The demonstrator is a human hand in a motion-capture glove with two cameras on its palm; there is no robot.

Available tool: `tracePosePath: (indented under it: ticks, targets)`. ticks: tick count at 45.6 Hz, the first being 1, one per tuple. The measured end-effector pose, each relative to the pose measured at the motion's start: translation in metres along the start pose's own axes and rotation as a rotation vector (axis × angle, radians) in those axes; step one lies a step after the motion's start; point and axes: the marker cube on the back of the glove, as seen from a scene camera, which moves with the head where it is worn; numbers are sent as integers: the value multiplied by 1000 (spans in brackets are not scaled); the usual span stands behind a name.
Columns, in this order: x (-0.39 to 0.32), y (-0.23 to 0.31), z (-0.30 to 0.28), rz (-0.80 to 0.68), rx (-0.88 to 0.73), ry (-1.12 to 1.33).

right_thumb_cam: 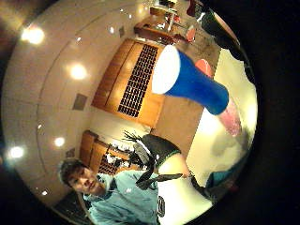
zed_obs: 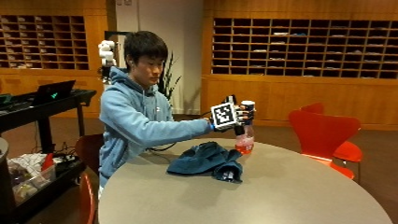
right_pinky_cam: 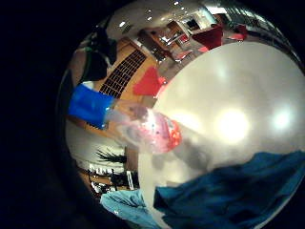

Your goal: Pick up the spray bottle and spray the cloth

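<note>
Counter (zed_obs: pixel 298 196) carries crumpled blue cloth (zed_obs: pixel 208 161). Your gloved right hand (zed_obs: pixel 239 116), grip curled round spray bottle (zed_obs: pixel 245 135), has it just beyond cloth, base at or barely above counter, hard to tell. Pickup looks under way; spraying left. Nozzle direction hidden behind hand.

Outside cam across table (zed_obs: pixel 261 196); palm cams close on bottle (right_pinky_cam: pixel 147 129).

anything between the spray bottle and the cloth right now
Nothing visible. The gloved right hand holds the clear pink-liquid spray bottle with a blue top upright beside the crumpled dark teal cloth; only bare grey round table lies between them.
</note>
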Motion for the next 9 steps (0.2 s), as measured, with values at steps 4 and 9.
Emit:
tracePosePath:
  ticks: [4, 9]
  targets:
    - [-25, 30, -20, -19, -80, -120]
    - [-15, 35, -25, -61, 60, 103]
